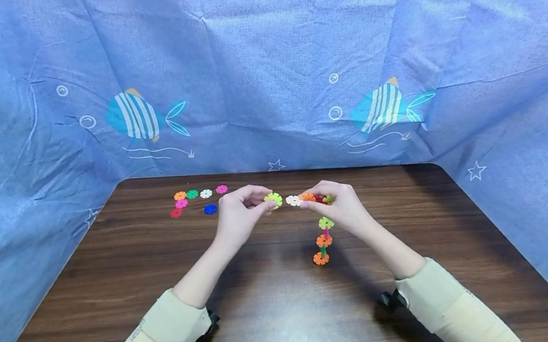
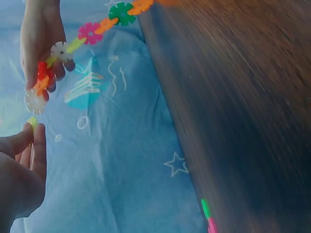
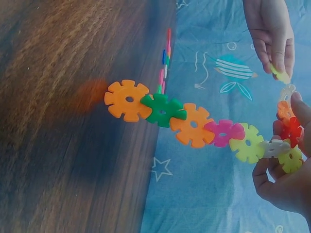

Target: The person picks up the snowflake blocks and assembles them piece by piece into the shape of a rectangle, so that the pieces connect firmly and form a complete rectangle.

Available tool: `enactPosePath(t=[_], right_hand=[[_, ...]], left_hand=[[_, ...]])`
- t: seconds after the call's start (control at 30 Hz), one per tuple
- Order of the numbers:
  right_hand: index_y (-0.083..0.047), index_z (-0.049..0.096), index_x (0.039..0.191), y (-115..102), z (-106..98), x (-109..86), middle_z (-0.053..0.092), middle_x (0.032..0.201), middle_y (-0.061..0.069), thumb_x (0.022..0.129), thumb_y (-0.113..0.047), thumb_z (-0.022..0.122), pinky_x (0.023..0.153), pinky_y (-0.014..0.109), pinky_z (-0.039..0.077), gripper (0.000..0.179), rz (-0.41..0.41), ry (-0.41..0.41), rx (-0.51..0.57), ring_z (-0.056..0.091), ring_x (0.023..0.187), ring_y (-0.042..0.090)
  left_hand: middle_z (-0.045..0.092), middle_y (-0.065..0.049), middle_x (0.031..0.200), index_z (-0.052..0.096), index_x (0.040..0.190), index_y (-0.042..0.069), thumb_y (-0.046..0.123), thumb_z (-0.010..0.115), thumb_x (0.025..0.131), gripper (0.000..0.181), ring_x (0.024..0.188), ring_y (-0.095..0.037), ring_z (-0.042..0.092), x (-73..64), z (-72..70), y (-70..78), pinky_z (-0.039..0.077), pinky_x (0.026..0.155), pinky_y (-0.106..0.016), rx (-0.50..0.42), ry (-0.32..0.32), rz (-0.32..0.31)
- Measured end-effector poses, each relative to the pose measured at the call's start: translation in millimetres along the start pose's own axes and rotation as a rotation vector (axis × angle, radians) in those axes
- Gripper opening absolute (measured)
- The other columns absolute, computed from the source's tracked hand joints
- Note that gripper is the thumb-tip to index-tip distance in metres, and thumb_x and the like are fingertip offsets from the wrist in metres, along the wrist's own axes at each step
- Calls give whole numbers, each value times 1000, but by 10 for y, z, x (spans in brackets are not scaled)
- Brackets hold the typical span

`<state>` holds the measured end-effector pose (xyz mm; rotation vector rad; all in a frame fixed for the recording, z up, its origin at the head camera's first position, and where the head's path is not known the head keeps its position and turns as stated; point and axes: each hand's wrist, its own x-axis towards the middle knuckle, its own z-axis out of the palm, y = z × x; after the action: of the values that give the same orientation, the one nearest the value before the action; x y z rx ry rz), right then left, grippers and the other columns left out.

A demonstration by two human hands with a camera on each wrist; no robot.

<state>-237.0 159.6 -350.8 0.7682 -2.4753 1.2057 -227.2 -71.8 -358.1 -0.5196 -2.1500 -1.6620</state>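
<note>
My left hand [image 1: 238,215] pinches a yellow-green notched plastic disc [image 1: 273,199] between thumb and fingers. Facing it is a white disc [image 1: 293,200], the end of a chain of interlocked notched discs; whether the two touch, I cannot tell. My right hand [image 1: 344,206] grips this chain near its white end, around the orange disc [image 1: 307,198] and red disc [image 3: 292,130]. From that hand the rest hangs down through white, yellow-green, pink [image 3: 224,134], orange and green [image 3: 163,110] discs to a last orange disc [image 1: 321,258]. Fingers partly hide the held section.
Loose discs lie at the table's back left, among them a blue one [image 1: 210,209], a red one [image 1: 176,212], a green one [image 1: 192,194] and a white one [image 1: 206,193]. Behind the brown wooden table [image 1: 280,307] hangs a blue fish-print cloth [image 1: 263,81].
</note>
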Motion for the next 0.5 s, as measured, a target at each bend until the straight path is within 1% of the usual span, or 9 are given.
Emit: enactPosePath(t=[0.2,0.33,0.5], right_hand=[[-20,75,91,-22,4,-5,67,81,-11,78,-32,77,57,24,45,18,1,-12,4,54,67,10],[-19,75,91,-35,7,-7,67,83,-10,78,-29,77,57,24,46,17,-5,-24,5,54,68,10],[-19,75,91,-35,15,-14,68,84,-10,77,-28,78,61,23,48,17,-24,-19,13,57,73,9]], left_hand=[[72,-8,76,72,91,4,11,79,75,19,59,-10,66,-18,43,35,53,54,-23,16,-8,19],[72,-7,75,72,91,5,11,79,75,18,59,-9,65,-26,68,25,53,54,-24,15,-22,12],[72,-7,75,72,90,5,10,79,76,17,58,-11,66,-37,97,21,54,55,-25,15,-25,24]])
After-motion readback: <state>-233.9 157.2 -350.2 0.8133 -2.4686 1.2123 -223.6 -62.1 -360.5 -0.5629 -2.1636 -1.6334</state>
